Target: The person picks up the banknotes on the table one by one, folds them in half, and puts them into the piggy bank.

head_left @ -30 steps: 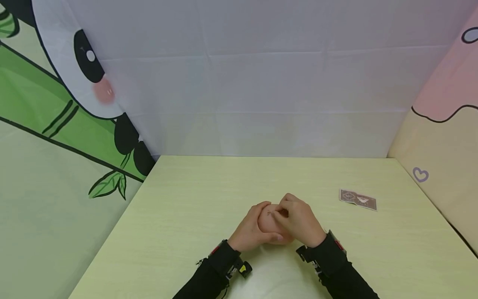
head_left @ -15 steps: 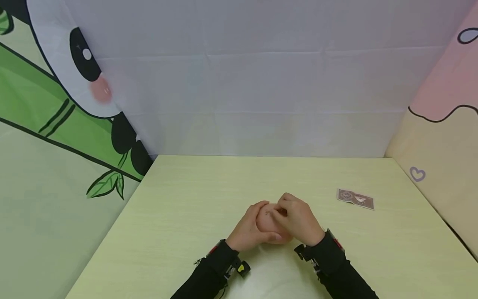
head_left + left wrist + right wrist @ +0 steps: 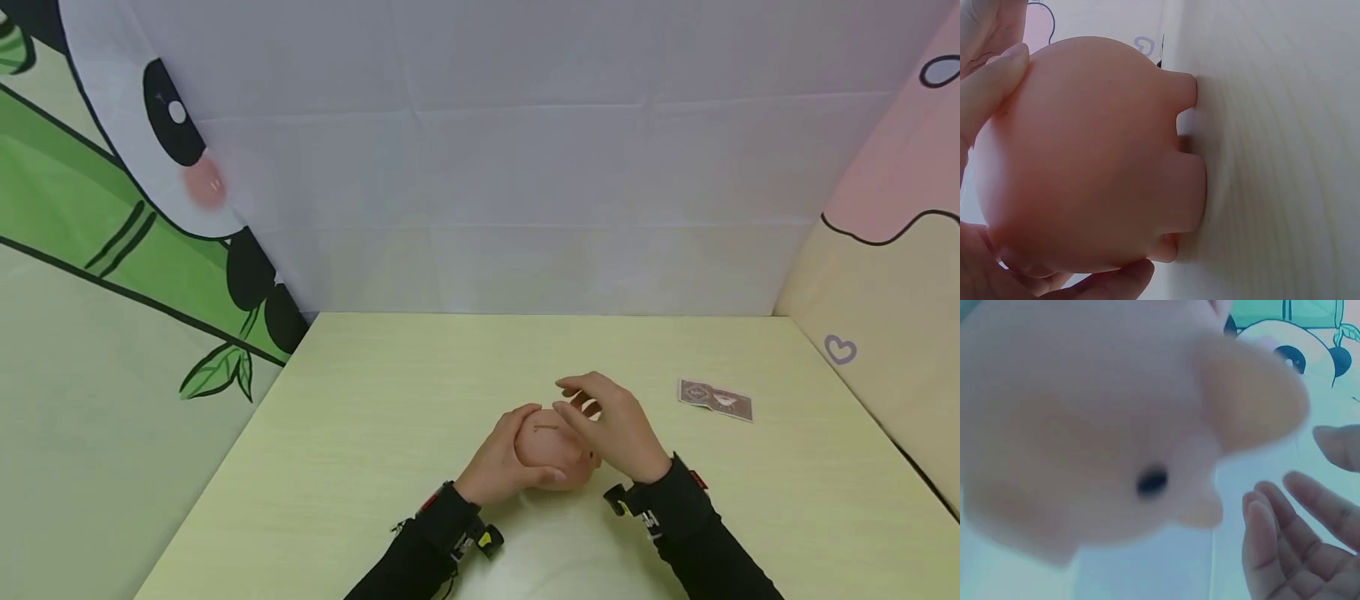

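A pink piggy bank (image 3: 551, 454) stands on the table, its stubby feet on the surface in the left wrist view. A dark narrow slot (image 3: 546, 427) shows on its top. My left hand (image 3: 495, 467) grips the bank from the left, fingers at the far side and thumb across the near side. To the right of the slot, my right hand (image 3: 611, 421) is raised with its fingers spread and loosely bent. Nothing shows between those fingers in the right wrist view, where the bank's black eye (image 3: 1152, 482) and ear (image 3: 1254, 394) appear blurred.
A creased brownish banknote-like paper (image 3: 716, 400) lies on the pale wooden table (image 3: 405, 375) at the right. White cloth (image 3: 525, 192) hangs behind the table. Cartoon-printed panels stand at both sides.
My right hand has lifted off the top of the piggy bank and moved slightly right, its pinched fingers parting. The slot now shows more fully. My left hand keeps its grip.
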Available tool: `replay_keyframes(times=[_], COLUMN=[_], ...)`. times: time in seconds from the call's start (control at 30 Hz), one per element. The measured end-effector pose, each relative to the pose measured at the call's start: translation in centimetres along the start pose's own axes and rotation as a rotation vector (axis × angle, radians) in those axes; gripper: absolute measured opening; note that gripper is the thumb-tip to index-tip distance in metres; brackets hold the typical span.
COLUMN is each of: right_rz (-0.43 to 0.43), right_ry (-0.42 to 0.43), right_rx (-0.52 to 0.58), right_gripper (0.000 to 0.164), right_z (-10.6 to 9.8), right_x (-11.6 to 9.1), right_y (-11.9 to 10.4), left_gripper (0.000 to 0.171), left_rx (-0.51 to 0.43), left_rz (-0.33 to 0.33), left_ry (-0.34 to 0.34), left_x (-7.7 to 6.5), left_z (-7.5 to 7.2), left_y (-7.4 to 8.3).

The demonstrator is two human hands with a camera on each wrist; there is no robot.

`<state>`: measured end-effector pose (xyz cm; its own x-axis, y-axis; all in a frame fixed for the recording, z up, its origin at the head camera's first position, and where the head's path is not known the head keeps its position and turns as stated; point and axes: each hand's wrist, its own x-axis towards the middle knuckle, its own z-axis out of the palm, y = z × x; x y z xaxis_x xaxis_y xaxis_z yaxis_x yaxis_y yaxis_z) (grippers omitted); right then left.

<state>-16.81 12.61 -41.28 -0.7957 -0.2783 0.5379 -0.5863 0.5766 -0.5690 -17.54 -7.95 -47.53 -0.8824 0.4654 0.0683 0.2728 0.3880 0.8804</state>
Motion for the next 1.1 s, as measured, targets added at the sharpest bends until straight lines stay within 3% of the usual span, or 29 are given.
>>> replay_keyframes(times=[0.17,0.37,0.77,1.1], right_rz=[0.082,0.220,0.371,0.590], right_ry=[0.045,0.043,0.103,-0.013], right_rx=[-0.035,-0.054,-0.156,-0.110], right_gripper=[0.038,0.049,0.056,0.068], right_z=[-1.6,-4.4,-9.0,-10.9], right_x=[-0.2,-0.9,-2.2,-2.9], right_y=[1.7,4.3,9.3,14.8], left_gripper=[0.093,0.094,0.095,0.093], left_rx=[0.001,-0.006,0.006,0.004], left_rz=[0.001,0.003,-0.007,-0.011], left_ry=[0.002,-0.014,-0.011,-0.011], left_x=[0.1,0.0,-0.1,-0.2], left_z=[0.1,0.1,0.0,0.0], left_y=[-0.1,0.0,-0.1,0.2])
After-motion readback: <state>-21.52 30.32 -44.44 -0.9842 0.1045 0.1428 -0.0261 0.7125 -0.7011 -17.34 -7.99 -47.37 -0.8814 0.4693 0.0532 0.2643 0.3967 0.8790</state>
